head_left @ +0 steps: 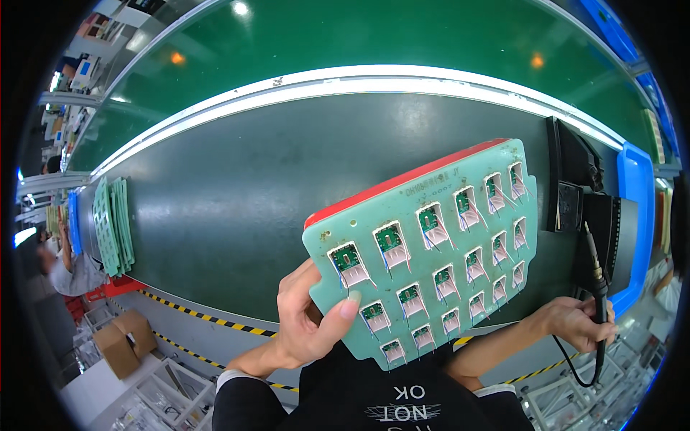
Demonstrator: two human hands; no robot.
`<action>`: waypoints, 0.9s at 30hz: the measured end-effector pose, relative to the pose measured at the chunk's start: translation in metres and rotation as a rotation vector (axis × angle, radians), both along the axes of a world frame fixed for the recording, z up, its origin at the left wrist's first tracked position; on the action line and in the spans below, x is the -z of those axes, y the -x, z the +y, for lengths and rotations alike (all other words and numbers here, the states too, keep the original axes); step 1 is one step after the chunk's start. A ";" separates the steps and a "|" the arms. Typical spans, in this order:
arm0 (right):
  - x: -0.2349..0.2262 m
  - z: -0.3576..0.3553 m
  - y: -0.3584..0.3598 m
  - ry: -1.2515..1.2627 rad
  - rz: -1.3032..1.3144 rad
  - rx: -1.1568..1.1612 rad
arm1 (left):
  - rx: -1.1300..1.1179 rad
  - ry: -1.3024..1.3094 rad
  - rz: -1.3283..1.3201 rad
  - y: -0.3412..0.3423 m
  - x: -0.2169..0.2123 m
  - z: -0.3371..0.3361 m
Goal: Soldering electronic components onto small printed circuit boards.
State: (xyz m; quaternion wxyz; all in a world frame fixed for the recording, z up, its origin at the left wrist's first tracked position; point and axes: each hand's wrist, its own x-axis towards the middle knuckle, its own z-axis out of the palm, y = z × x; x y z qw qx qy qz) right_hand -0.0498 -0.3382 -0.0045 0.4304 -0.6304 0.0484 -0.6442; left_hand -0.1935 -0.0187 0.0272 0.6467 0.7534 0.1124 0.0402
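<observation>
My left hand (310,320) grips the lower left edge of a pale green fixture board (404,210), with the thumb on its face. The board is held tilted above the bench and has a red layer (410,182) behind it. Its cut-outs hold several white housings with small green circuit boards (389,237), thin wires hanging from each. To the right, my right hand (578,323) is closed around the dark handle of a soldering iron (599,287), its tip pointing up. The iron is apart from the board, and its black cord (575,370) loops below the hand.
Several green fixture boards (113,226) stand stacked at the bench's far left. On the right are black equipment (571,165) and a blue tray (642,215). A white rail (345,80) separates the dark bench from a green surface. A cardboard box (123,345) and another person (68,269) are at the left.
</observation>
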 end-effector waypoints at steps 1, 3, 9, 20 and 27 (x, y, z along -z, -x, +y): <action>0.000 0.000 0.000 0.001 0.000 -0.005 | 0.001 0.000 0.000 -0.001 0.000 0.001; -0.003 0.003 0.000 0.008 -0.004 0.010 | 0.007 -0.025 -0.008 -0.004 -0.004 0.001; -0.019 0.000 -0.001 -0.007 -0.046 -0.047 | -0.200 0.597 0.264 -0.010 -0.005 -0.013; -0.045 -0.034 0.017 -0.070 -0.141 -0.131 | -0.298 0.694 0.159 -0.043 -0.031 -0.049; -0.044 -0.045 0.018 -0.066 -0.193 -0.228 | -0.242 0.778 -0.005 -0.121 -0.039 -0.060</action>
